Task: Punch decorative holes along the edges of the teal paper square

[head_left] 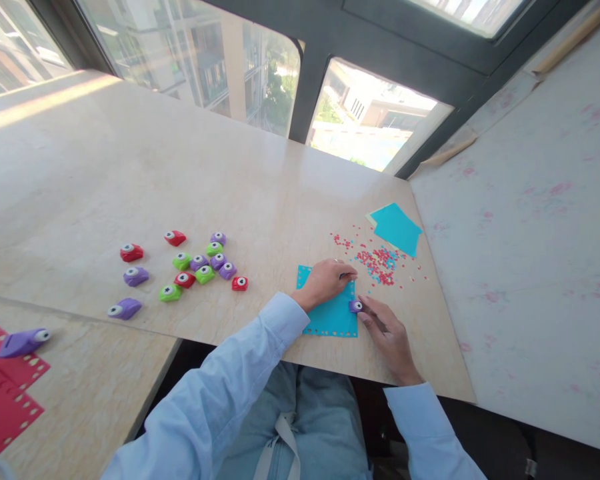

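Note:
A square sheet of blue paper (327, 318) lies near the table's front edge, with small holes punched along its borders. My left hand (325, 281) rests across its upper part, fingers closed at the sheet's upper right edge. At the right edge of the sheet sits a small purple craft punch (355, 307). My right hand (389, 332) grips this punch between thumb and fingers. Beyond both hands, red and blue paper confetti (377, 265) is scattered on the table.
Several red, green and purple craft punches (199, 262) stand on the table to the left. More blue sheets (397, 229) lie at the back right. Punched red paper (5, 393) with a purple punch (24, 343) on it is at far left. A patterned wall (530, 267) borders the right side.

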{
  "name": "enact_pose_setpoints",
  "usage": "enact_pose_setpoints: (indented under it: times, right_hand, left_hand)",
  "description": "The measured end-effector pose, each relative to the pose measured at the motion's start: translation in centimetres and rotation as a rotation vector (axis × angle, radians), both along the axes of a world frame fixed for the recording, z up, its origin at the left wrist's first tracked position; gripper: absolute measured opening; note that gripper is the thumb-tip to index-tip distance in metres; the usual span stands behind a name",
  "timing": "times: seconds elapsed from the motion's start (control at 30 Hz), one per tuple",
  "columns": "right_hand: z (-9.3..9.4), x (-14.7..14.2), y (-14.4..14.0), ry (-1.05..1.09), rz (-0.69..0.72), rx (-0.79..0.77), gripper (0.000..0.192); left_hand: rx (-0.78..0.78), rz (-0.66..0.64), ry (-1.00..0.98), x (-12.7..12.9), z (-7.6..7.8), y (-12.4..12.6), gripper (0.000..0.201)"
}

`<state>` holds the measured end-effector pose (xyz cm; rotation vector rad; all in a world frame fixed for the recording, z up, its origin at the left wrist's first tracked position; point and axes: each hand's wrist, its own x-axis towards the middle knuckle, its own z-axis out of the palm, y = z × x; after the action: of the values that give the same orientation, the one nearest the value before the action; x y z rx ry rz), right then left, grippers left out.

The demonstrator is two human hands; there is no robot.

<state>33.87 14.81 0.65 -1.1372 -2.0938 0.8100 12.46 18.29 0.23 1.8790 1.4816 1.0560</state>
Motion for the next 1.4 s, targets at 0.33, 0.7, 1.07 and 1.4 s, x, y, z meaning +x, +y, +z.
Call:
enact_pose_setpoints:
  times: [0.33,0.7,1.07,1.4]
  right_hand:
    - [5.0,-1.0,1.6,-0.017,-0.221,-0.556,0.056]
    - [7.4,-3.2,4.5,-0.316,-0.123,-0.885,0.052]
    - [8.1,-7.8,5.6,-0.923,-0.092,-0.748,0.025]
    - [7.5,-7.4,6.6,-0.848,-0.153,-0.854,0.031]
  left_hand:
    - [0.004,-0.007,0.032,0.0,-0.1,0.0,0.019]
    - [0.012,-0.012,0.081,0.1,0.0,-0.2,0.019]
    - [0.036,-0.013,0.102,0.1,0.0,-0.2,0.02]
    - [0.027,-0.024,0.078,0.1,0.3,-0.3,0.02]
